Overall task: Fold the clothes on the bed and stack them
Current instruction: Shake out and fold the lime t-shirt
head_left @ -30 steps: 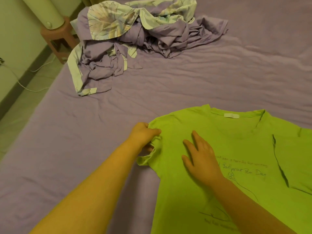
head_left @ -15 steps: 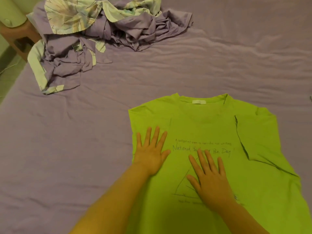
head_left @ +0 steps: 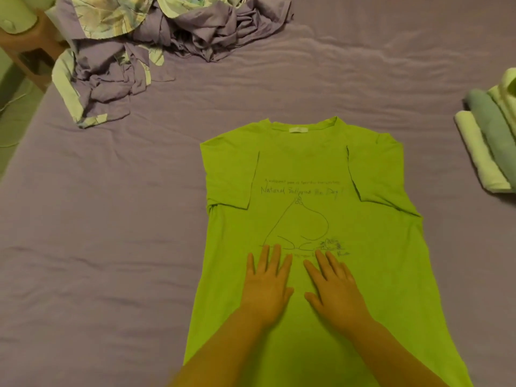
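Pressing: left hand [head_left: 267,289] and right hand [head_left: 336,290] lying flat, fingers spread, gripping nothing
Room: bed [head_left: 111,247] left side lying bare
Shirt: green t-shirt [head_left: 377,261] lying face-up, sleeves folded inward

One green T-shirt [head_left: 321,169] — two hands [head_left: 268,286] — three folded towels [head_left: 491,141].

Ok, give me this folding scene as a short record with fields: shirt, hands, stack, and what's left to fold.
shirt: green T-shirt, flat on the bed, both sleeves folded inward
left hand: open, palm flat on the shirt
right hand: open, palm flat on the shirt
stack: folded clothes at the right edge
left to fold: crumpled purple pile, far left
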A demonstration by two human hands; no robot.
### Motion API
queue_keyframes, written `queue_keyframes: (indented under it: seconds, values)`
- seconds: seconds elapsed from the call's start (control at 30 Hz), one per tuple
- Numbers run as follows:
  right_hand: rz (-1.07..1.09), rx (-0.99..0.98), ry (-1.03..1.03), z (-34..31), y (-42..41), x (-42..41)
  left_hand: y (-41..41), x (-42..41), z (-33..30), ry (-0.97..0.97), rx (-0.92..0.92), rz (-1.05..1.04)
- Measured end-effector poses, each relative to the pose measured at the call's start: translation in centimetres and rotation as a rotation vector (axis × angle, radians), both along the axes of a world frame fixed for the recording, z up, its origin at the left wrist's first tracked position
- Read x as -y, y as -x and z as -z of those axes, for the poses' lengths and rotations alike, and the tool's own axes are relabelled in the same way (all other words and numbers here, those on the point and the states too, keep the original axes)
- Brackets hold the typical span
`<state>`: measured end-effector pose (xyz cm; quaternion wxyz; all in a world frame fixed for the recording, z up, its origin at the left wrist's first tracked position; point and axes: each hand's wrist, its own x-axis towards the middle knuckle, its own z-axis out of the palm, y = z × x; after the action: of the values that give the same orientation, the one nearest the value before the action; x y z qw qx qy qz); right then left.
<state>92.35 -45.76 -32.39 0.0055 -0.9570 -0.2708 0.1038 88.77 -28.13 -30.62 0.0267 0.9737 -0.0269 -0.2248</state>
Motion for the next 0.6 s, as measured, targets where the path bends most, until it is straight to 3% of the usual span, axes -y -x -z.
queue_keyframes:
  seconds: [0.33, 0.6]
  values:
    - [-0.095, -0.294, -0.021, -1.7, 11.4, 7.3, 13.0, 8.3, -1.0, 0.155, -0.014, 0.007]
    - [-0.149, -0.299, -0.144, -1.8, 17.3, 12.1, 19.5, 8.6, -0.8, 0.256, 0.0, 0.049]
